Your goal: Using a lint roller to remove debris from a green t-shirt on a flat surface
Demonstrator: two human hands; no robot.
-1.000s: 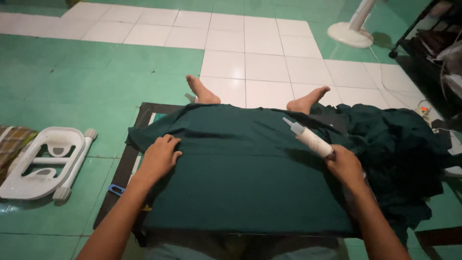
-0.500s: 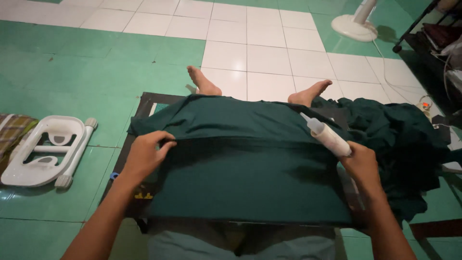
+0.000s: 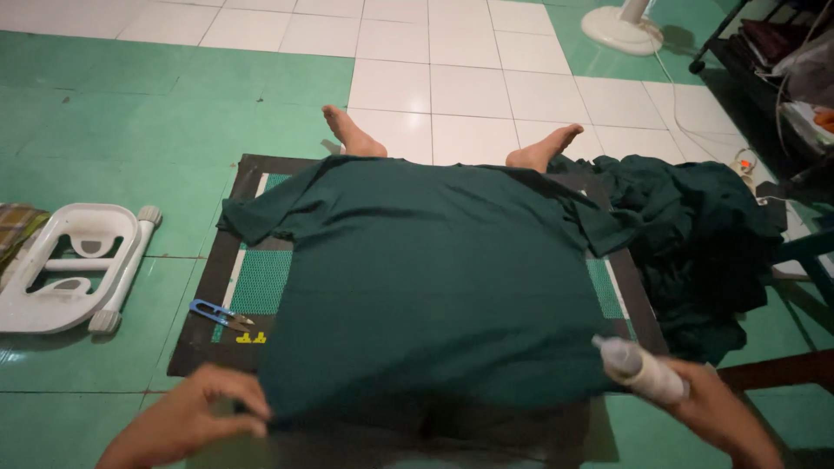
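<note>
A dark green shirt (image 3: 434, 278) lies spread flat over a black-framed green mat (image 3: 261, 278) on the floor, its sleeves out to both sides. My left hand (image 3: 195, 421) pinches the shirt's near left hem. My right hand (image 3: 717, 417) grips a white cylindrical bottle (image 3: 638, 369) at the shirt's near right corner. My two bare feet (image 3: 352, 135) stick out beyond the far edge of the mat.
A small blue thread snipper (image 3: 221, 314) lies on the mat's left part. A white plastic stool (image 3: 74, 265) lies overturned at left. A heap of dark green cloth (image 3: 695, 234) sits at right. A fan base (image 3: 621, 26) and a dark rack (image 3: 773, 43) stand at the far right.
Both hands drew back toward me, pulling the shirt's hem down so the shirt now lies flat and stretched over the mat. The bottle stayed in my right hand.
</note>
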